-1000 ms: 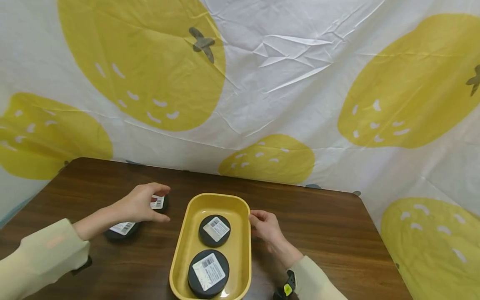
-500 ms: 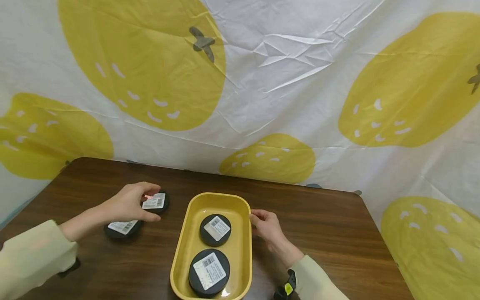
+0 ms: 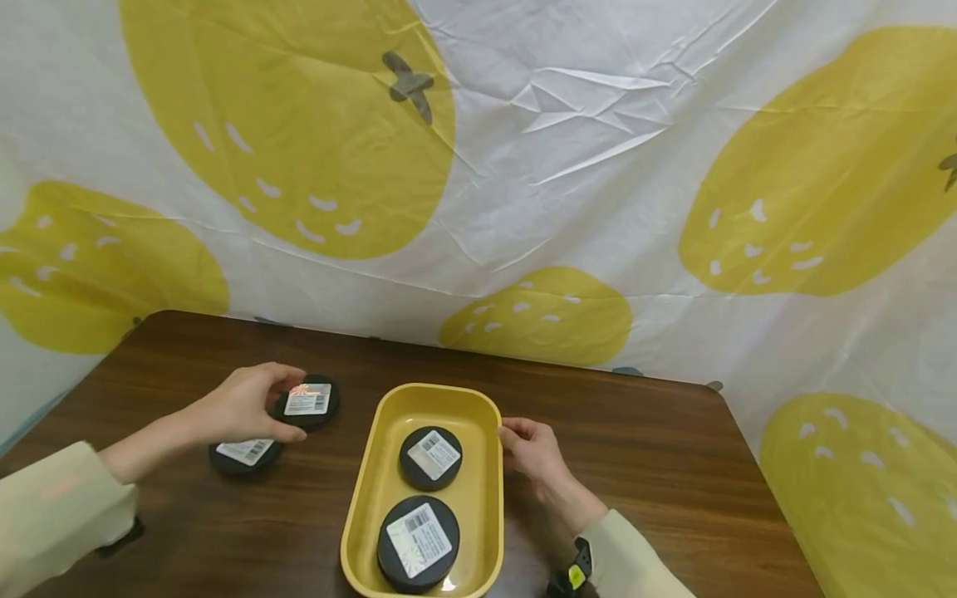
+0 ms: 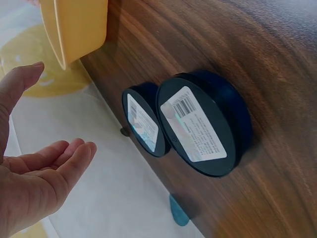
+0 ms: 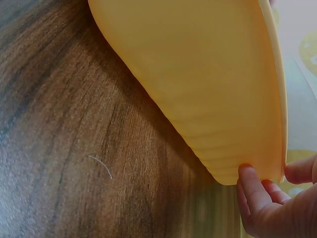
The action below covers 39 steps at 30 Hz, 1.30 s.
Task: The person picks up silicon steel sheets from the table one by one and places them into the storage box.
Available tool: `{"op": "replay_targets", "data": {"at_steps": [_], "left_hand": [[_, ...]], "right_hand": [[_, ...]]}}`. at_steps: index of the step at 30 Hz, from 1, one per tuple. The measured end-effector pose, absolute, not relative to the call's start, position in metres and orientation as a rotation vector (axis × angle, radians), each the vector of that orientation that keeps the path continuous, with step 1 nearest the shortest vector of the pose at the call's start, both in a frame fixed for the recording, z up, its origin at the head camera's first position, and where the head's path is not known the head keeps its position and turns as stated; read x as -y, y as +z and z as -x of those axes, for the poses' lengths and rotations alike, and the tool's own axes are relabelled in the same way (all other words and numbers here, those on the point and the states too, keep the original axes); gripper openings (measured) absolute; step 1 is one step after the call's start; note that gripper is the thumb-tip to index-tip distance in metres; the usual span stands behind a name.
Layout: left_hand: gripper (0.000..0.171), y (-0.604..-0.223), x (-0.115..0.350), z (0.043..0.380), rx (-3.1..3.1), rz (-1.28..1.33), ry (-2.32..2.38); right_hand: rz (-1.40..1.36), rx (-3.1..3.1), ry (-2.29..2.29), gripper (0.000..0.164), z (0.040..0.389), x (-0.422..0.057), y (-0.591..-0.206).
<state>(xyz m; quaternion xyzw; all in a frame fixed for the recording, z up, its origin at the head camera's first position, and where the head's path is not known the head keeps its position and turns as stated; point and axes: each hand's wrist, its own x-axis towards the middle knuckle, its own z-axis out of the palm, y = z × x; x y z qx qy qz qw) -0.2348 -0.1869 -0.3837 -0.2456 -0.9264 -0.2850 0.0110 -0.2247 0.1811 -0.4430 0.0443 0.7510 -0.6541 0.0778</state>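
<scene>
In the head view my left hand (image 3: 238,409) is over the table's left side, thumb and fingers spread beside a flat round black container (image 3: 310,402) with a white barcode label. A second such container (image 3: 245,455) is partly covered by that hand. Nothing lies between the thumb and fingers of the left hand (image 4: 42,176) in the left wrist view. My right hand (image 3: 537,457) pinches the right wall of a yellow tray (image 3: 478,531), thumb at the rim (image 5: 283,148) and fingers against the outside. Inside the tray lie a smaller black container (image 3: 429,458) and a larger one (image 3: 419,544).
The brown wooden table (image 3: 635,465) carries everything. Behind it hangs a white cloth (image 3: 568,208) printed with yellow lemons. The left wrist view shows the two loose containers (image 4: 198,126) side by side, touching or nearly so.
My left hand has moved left, uncovering more of the farther loose container. My right hand and the tray have stayed in place.
</scene>
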Motion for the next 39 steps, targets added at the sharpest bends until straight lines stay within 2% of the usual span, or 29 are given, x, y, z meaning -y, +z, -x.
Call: {"op": "replay_targets", "data": {"at_steps": [39], "left_hand": [[0.076, -0.404, 0.211, 0.232, 2.925, 0.663, -0.847]], "right_hand": [[-0.168, -2.258, -1.959, 0.03, 0.224, -0.18, -0.442]]}}
